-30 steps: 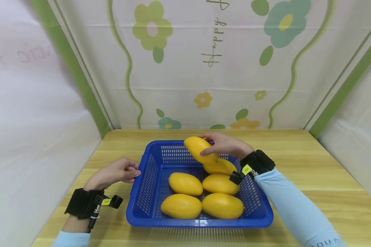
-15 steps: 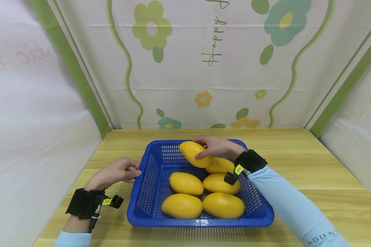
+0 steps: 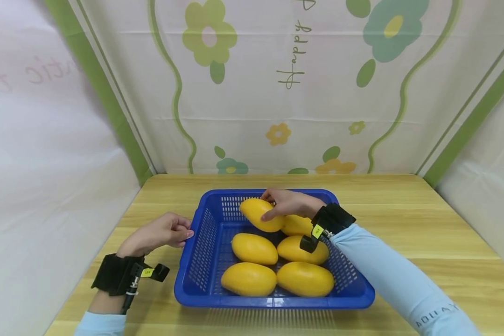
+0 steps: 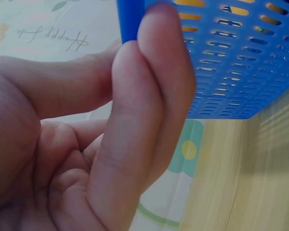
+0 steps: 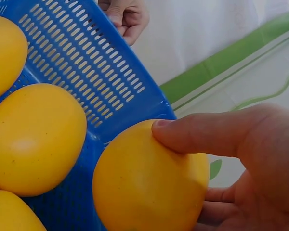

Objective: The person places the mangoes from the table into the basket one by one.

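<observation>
My right hand [image 3: 291, 204] grips a yellow mango [image 3: 260, 215] near the back wall of a blue plastic basket [image 3: 273, 302]. In the right wrist view the thumb presses on top of this held mango [image 5: 144, 178], with fingers around its far side. Several more mangoes lie in the basket, among them a front left one [image 3: 248, 279] and a front right one [image 3: 305, 279]. One back right mango [image 3: 297, 225] is partly hidden by the right hand. On the left side, my left hand [image 3: 170, 231] pinches the basket's rim between thumb and fingers, as the left wrist view also shows.
The basket stands on a light wooden table [image 3: 411, 219]. Behind it hangs a white cloth wall [image 3: 243, 93] with printed flowers, and pale cloth sides close in left and right. A black wrist camera [image 3: 308, 242] on the right arm hangs over the basket.
The right hand has carried its mango left and down, from above the back rim to inside the basket. The left hand stays at the rim, and the other mangoes keep their places.
</observation>
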`<state>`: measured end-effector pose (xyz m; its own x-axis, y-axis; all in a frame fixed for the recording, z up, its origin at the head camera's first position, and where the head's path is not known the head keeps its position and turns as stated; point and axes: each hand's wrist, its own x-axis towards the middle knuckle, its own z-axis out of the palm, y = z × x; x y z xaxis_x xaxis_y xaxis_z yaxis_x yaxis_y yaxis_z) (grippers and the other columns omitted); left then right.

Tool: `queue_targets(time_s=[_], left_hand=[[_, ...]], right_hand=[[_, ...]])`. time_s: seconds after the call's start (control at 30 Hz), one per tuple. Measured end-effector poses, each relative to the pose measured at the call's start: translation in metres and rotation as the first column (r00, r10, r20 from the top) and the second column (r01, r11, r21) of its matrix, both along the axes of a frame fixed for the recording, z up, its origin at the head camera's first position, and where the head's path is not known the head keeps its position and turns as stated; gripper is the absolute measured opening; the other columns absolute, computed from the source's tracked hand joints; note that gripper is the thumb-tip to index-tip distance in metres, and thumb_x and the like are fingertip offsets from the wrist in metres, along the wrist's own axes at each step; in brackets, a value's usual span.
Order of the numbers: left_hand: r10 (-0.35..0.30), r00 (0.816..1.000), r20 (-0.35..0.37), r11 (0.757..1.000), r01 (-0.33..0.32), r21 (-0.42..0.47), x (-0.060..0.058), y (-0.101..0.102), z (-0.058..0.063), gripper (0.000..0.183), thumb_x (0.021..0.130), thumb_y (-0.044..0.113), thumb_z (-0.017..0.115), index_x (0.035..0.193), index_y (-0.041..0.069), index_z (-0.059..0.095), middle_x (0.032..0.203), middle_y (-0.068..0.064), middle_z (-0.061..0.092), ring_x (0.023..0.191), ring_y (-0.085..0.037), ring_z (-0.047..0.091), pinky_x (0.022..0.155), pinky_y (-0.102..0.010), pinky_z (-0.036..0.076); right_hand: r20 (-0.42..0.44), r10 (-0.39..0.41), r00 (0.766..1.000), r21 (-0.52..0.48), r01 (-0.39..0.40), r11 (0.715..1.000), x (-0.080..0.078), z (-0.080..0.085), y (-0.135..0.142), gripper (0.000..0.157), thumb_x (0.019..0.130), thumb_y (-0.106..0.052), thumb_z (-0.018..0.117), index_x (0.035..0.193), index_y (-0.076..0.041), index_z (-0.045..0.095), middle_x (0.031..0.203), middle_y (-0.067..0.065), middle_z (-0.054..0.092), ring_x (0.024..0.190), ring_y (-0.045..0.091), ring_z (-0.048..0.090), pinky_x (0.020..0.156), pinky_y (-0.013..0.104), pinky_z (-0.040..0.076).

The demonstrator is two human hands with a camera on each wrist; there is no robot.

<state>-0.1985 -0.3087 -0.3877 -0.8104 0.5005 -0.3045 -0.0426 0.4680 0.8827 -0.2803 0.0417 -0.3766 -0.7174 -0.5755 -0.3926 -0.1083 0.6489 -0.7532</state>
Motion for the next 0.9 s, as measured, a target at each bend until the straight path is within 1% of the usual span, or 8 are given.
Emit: queue_targets(time_s=[0.13, 0.27, 0.4, 0.5, 0.63, 0.9], left_hand=[[-0.004, 1.0, -0.002, 1.0, 0.004, -0.002, 0.0, -0.001, 0.0, 0.024, 0.101, 0.006, 0.055, 0.112, -0.014, 0.061, 0.089, -0.009, 0.072, 0.079, -0.01, 0.068, 0.076, -0.03, 0.061], [0.001, 1.0, 0.0, 1.0, -0.001, -0.002, 0.0, -0.001, 0.0, 0.023, 0.1, 0.006, 0.056, 0.111, -0.014, 0.061, 0.089, -0.008, 0.072, 0.079, -0.01, 0.068, 0.076, -0.028, 0.061], [0.007, 1.0, 0.003, 1.0, -0.007, -0.003, 0.0, 0.0, 0.0, 0.023, 0.1, 0.006, 0.056, 0.111, -0.014, 0.062, 0.089, -0.008, 0.072, 0.079, -0.011, 0.068, 0.076, -0.028, 0.061], [0.009, 1.0, 0.005, 1.0, -0.009, -0.006, -0.001, 0.001, 0.0, 0.023, 0.1, 0.005, 0.055, 0.111, -0.013, 0.062, 0.088, -0.008, 0.072, 0.078, -0.011, 0.067, 0.074, -0.027, 0.061], [0.009, 1.0, 0.007, 1.0, -0.009, -0.006, -0.001, 0.001, 0.0, 0.022, 0.1, 0.005, 0.055, 0.111, -0.013, 0.062, 0.086, -0.007, 0.071, 0.076, -0.01, 0.066, 0.072, -0.024, 0.06], [0.013, 1.0, 0.01, 1.0, -0.013, 0.001, 0.0, 0.0, 0.001, 0.023, 0.1, 0.006, 0.055, 0.111, -0.013, 0.062, 0.089, -0.009, 0.072, 0.079, -0.012, 0.068, 0.074, -0.026, 0.061]], right_hand=[[0.009, -0.002, 1.0, 0.003, 0.002, 1.0, -0.002, -0.005, -0.005, 0.068, 0.088, -0.025, 0.077, 0.143, -0.007, 0.041, 0.149, 0.018, 0.044, 0.131, 0.032, 0.048, 0.11, 0.047, 0.044], [0.017, -0.007, 1.0, 0.0, 0.007, 1.0, -0.001, -0.007, -0.009, 0.065, 0.088, -0.021, 0.077, 0.141, -0.006, 0.043, 0.143, 0.017, 0.049, 0.125, 0.03, 0.051, 0.108, 0.045, 0.045], [0.0, 0.017, 1.0, 0.021, -0.017, 1.0, 0.0, -0.012, -0.012, 0.061, 0.087, -0.02, 0.077, 0.138, -0.005, 0.047, 0.136, 0.014, 0.053, 0.12, 0.028, 0.053, 0.106, 0.045, 0.046], [-0.004, 0.042, 0.999, 0.037, -0.042, 0.998, 0.0, -0.016, -0.013, 0.06, 0.086, -0.02, 0.077, 0.137, -0.006, 0.049, 0.135, 0.012, 0.055, 0.12, 0.026, 0.053, 0.107, 0.045, 0.045], [0.013, 0.048, 0.999, 0.031, -0.048, 0.998, 0.0, -0.019, -0.014, 0.061, 0.087, -0.02, 0.077, 0.14, -0.007, 0.048, 0.138, 0.012, 0.054, 0.124, 0.027, 0.052, 0.108, 0.045, 0.045], [-0.007, 0.062, 0.998, 0.051, -0.061, 0.997, -0.001, -0.023, -0.018, 0.058, 0.088, -0.02, 0.076, 0.139, -0.009, 0.051, 0.136, 0.01, 0.056, 0.123, 0.026, 0.054, 0.108, 0.044, 0.045]])
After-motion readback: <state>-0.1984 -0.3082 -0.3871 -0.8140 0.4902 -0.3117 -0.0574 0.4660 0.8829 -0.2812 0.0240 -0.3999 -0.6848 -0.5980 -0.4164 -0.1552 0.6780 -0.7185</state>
